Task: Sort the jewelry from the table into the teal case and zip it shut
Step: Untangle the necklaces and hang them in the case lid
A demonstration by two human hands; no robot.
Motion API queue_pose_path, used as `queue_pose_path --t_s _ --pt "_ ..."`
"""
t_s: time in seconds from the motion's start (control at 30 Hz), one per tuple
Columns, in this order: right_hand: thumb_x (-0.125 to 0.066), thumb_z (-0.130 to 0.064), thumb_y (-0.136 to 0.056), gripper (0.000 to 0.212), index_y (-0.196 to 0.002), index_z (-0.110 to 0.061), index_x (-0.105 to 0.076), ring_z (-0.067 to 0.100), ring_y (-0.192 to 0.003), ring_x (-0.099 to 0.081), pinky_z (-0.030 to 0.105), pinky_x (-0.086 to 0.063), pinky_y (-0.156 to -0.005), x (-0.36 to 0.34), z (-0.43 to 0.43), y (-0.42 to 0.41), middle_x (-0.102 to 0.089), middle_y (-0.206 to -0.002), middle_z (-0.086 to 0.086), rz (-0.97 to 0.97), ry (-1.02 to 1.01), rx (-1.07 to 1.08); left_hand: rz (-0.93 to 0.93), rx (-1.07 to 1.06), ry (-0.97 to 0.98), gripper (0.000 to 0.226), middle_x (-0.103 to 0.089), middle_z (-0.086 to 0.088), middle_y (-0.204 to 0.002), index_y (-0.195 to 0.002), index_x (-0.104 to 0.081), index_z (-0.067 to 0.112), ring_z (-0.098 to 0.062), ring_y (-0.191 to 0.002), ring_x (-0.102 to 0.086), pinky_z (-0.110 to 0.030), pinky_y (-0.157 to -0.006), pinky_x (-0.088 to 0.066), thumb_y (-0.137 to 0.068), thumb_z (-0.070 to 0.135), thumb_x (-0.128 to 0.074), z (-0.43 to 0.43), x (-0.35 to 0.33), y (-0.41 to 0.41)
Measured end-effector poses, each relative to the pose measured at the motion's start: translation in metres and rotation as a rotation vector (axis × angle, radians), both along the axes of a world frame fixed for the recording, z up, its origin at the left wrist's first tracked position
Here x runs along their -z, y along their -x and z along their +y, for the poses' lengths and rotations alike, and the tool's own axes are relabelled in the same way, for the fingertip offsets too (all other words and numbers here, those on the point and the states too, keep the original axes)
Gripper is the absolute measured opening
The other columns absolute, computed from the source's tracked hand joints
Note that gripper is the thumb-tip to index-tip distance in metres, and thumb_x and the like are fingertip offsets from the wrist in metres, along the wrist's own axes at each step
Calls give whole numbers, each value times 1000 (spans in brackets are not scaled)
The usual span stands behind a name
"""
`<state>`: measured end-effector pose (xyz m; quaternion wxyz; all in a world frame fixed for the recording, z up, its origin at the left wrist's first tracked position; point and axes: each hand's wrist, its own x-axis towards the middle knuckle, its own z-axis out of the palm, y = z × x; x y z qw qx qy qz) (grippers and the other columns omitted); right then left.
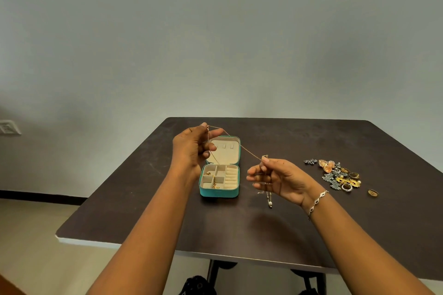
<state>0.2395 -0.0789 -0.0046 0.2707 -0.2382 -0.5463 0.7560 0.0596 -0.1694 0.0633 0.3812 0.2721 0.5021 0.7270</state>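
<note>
Head view: gold chain [242,147] taut in two pinch grips (left hand [191,148], right hand [280,178]).

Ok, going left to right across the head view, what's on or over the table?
left hand → teal case → right hand → jewelry pile → lone gold ring. The gold chain, pinched in both hands, spans the middle, so it is left out.

Soft, muted room light; dull sheen and diffuse shadows on dark table [335,141]; wide-angle bowing at edges; fine detail slightly soft.
</note>
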Motion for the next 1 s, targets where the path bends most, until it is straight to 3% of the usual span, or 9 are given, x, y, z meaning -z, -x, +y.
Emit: queue_pose_path --t_s 0.17,0.3,0.53,0.77,0.83,0.9,0.93,1.0 --pt "-65 -28 -72 19 -66 -11 -59 17 -65 -65 28 -56 -62 10 11 -15 -58 -66 4 33 42 59 -44 -79 -16 13 -73 2 -67 -82 -53 15 -7 -49 -64 -14 -41 -45 -93 20 -49 -3 4 11" --pt "-92 -35 -37 45 -67 -12 -67 15 -63 -64 27 -56 -60 12 16 -27 -58 -60 1 74 56 26 -61 -121 -3 14 -72 2 -63 -80 -52 16 -8 -56 -67 -15 -45 -47 -94 20 -49 -4 10 17" --pt "-94 -11 -24 58 -78 -4 -74 27 -80 -70 33 -58 -66 14 24 -43 -69 -72 10 181 114 89 -97 -200 92 11 -61 -3 -71 -80 -57 11 -12 -63 -58 -20 -53 -51 -90 15 -56 2 31 22" --pt "-94 -8 -18 69 -83 -4 -75 17 -67 -69 26 -57 -61 -4 37 -61 -68 -69 5 234 90 170 -121 -153 166 12 -59 -8 -70 -79 -58 4 -13 -59 -55 -16 -46 -52 -90 8 -55 -1 56 10" --pt "-93 -8 -20 65 -82 -6 -75 15 -64 -68 25 -57 -59 -12 41 -64 -68 -69 5 227 88 200 -119 -127 178 12 -58 -9 -69 -78 -57 2 -12 -54 -55 -16 -45 -51 -90 5 -54 -1 62 5" --pt "-87 -2 -40 41 -79 -7 -75 14 -60 -67 24 -56 -56 -22 46 -67 -68 -71 7 188 91 249 -108 -97 182 12 -58 -11 -69 -77 -57 1 -11 -49 -56 -15 -44 -51 -89 3 -54 -2 68 0" --pt "-76 3 -56 25 -79 -6 -73 13 -58 -67 23 -56 -54 -28 48 -68 -68 -71 7 166 93 294 -100 -80 183 12 -58 -12 -69 -76 -56 0 -10 -46 -56 -15 -44 -51 -89 2 -55 -2 70 -3" --pt "-53 11 -76 22 -86 -5 -66 11 -56 -66 21 -56 -54 -38 55 -69 -69 -69 6 95 58 369 -87 -50 179 13 -58 -13 -69 -75 -56 0 -8 -41 -58 -16 -45 -52 -88 -1 -55 -3 75 -10"
